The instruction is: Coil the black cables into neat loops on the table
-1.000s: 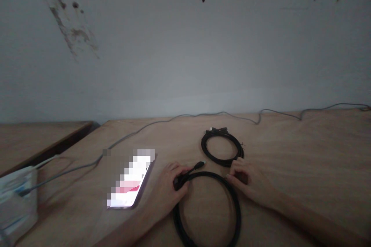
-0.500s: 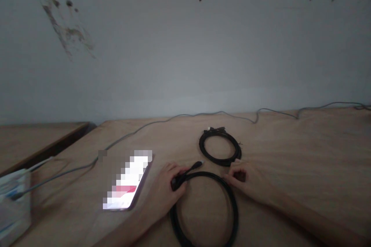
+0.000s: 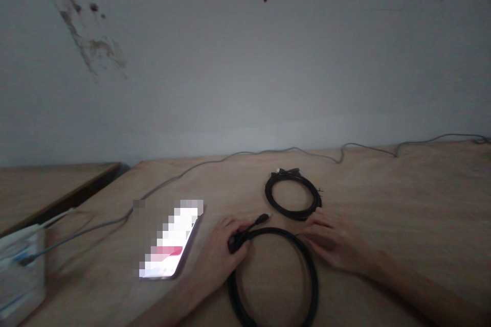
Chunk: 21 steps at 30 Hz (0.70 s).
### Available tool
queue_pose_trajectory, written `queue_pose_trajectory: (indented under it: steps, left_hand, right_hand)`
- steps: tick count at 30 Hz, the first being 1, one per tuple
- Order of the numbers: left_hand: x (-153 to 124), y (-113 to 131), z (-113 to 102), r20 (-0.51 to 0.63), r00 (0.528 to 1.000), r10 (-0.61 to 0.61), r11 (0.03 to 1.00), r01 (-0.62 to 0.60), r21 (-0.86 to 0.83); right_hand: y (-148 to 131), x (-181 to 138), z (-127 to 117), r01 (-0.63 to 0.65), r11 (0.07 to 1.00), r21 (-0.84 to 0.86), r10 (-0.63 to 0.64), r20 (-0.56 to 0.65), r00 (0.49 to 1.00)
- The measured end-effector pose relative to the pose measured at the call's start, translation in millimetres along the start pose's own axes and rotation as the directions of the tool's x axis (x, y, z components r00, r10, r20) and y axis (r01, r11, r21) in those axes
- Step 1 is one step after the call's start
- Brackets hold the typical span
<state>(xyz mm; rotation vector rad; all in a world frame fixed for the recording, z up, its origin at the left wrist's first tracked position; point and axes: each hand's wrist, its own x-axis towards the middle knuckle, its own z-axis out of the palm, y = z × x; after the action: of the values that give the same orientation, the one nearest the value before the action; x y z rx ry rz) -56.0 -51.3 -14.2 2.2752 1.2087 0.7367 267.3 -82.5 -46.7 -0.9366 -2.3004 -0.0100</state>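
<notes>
A black cable (image 3: 313, 281) lies wound in a large ring on the table, its lower end cut off by the bottom of the view. My left hand (image 3: 226, 240) is closed around the upper left of this ring, where a connector end sticks out between thumb and fingers. At the ring's upper right, my right hand (image 3: 332, 240) has its thumb and fingertips drawn together in a pinch. A thin dark strand seems to show at those fingertips, too small to name. Just behind the right hand rests a second coiled black cable (image 3: 270, 199), with its plugs at the back.
Left of my left hand lies a phone (image 3: 172, 245) with a lit, partly blurred screen. A grey cord (image 3: 203, 163) runs along the wooden table (image 3: 402, 204) to a white packet (image 3: 23, 271) at the left edge. Behind the table stands a marked wall (image 3: 245, 61).
My right hand's fingers have straightened and come closer together, with the round gap between thumb and finger gone. My left hand keeps its grip on the cable. The view has shifted slightly.
</notes>
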Motion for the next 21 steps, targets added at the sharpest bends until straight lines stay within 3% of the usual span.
queue_pose_trajectory:
  steps: [4, 7, 15, 21]
  left_hand:
    - [0.3, 1.3, -1.2, 0.016, 1.0, -0.01, 1.0, 0.01, -0.002]
    - [1.0, 1.6, -0.9, 0.016, 1.0, -0.015, 1.0, 0.015, 0.006]
    - [1.0, 4.2, -0.6, 0.004, 1.0, -0.009, 1.0, 0.009, 0.003]
    - [0.2, 5.5, -2.1, 0.013, 1.0, -0.011, 1.0, 0.011, 0.017]
  right_hand:
    - [6.9, -5.0, 7.4, 0.172, 0.951, -0.257, -0.188, -0.037, 0.982]
    - [10.9, -8.5, 14.2, 0.225, 0.892, -0.391, -0.266, -0.051, 0.963]
    - [10.0, -8.3, 19.0, 0.181, 0.877, -0.445, -0.214, -0.026, 0.976]
    - [3.0, -0.6, 13.9, 0.08, 0.939, -0.334, -0.08, 0.015, 0.997]
